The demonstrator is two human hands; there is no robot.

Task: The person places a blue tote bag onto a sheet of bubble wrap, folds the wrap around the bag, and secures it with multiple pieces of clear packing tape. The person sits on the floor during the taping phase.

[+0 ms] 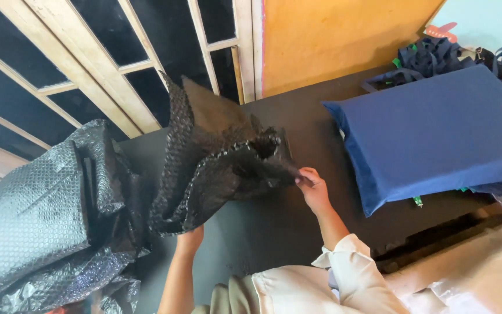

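Bubble wrap (216, 157), black and crinkly, held up over the dark worktop (274, 227) between both hands, bunched and half open like a floppy bag, not yet flat or folded. Looks like only the start of the job with this one piece: mouth of it pulled wide, rest of it hanging loose. Big heap of more black bubble wrap (42, 215) piled at the left, cut off by the edge of the picture, so no telling how much lies there. Fat blue cushion bag (443, 128) lying on the right side of the worktop, well apart from the wrap, not wrapped, far end cut off too. Tangle of dark blue straps (431, 58) behind it, hard to make out. Right hand (314, 189) pinching a thin corner of the wrap, fingers closed on it. Left hand (190, 238) under the bottom edge, mostly hidden by the wrap, so hard to tell if those fingers are closed or just propping it up. Inside of the wrap too dark to see into.
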